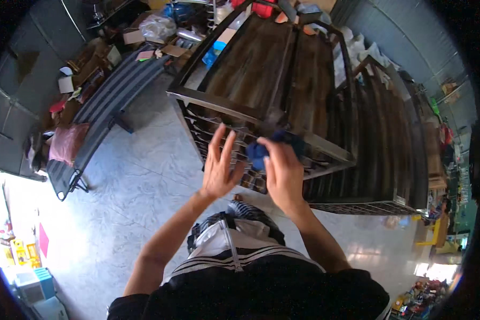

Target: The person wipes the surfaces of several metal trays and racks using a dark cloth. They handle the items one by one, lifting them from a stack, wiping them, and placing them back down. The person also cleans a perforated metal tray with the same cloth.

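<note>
Before me stands a dark metal-framed rack (pixel 216 103) with brown, streaked panels (pixel 240 64) inside its top frame. Its near face shows a lattice of small openings. In my right hand (pixel 286 174) is a bunched dark blue cloth (pixel 258 154), held close to the rack's near top rail. Blur hides whether the cloth touches the rail. My left hand (pixel 218 170) is raised in front of the lattice with its fingers apart and nothing in it; whether the fingertips touch the rack I cannot tell.
A second dark slatted rack (pixel 368 172) stands at the right. Along the left runs a grey folding cot (pixel 108 96) with a pink pillow (pixel 68 143) on it. Boxes and plastic bags (pixel 158 28) crowd the back. Blue and white bins (pixel 34 284) stand at lower left.
</note>
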A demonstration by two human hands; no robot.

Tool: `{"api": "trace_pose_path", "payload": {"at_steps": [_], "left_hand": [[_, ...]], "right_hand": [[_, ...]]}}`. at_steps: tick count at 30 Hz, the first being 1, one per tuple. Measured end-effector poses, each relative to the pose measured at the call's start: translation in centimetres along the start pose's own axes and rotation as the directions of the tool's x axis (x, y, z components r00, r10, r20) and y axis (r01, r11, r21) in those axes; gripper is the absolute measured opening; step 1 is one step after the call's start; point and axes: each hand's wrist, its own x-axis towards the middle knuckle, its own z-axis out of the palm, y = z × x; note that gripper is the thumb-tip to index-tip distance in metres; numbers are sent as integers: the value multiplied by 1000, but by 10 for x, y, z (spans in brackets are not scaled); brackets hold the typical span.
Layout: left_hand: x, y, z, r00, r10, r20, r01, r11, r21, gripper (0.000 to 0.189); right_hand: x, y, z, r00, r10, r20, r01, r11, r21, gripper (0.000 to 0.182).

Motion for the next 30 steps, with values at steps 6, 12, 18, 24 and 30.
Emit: {"api": "trace_pose_path", "payload": {"at_steps": [6,12,18,24,30], "left_hand": [[-38,-1,-49,842,-455,289,530,796,-291,44],[24,7,-138,678,-551,486,725,610,-319,36],[44,8,-160,716,-622,318,697,601,-392,36],[90,22,-141,799,-578,169,456,398,-796,42],[151,49,-113,893,-445,59,383,687,-618,44]], "right_hand": [[30,-26,12,964,-261,60,240,942,233,41],[37,2,20,979,-167,114,128,949,289,16],[59,-1,7,993,-43,-113,106,760,641,9],[68,2,-27,953,-205,224,-51,619,784,17],[43,30,-22,865,-307,397,-28,761,648,45]]}}
